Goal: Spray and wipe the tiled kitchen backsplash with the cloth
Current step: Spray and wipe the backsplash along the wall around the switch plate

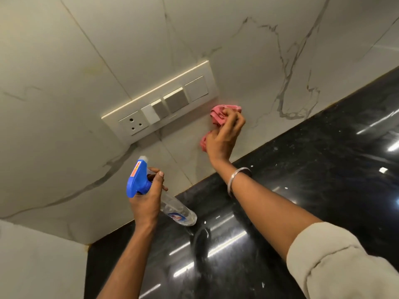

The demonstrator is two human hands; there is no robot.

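The backsplash (248,61) is pale, marble-veined tile rising behind a black counter. My right hand (224,137) grips a bunched pink cloth (217,116) and presses it against the tile just below the right end of the switch plate. My left hand (148,198) holds a clear spray bottle (177,209) by its neck, fingers near the trigger. Its blue spray head (137,176) points up and left at the wall. The bottle hangs above the counter, tilted.
A white switch plate (159,100) with a socket and several switches sits on the wall left of the cloth. The glossy black stone counter (302,190) runs along the bottom right. A side wall (38,262) meets the counter at the lower left corner.
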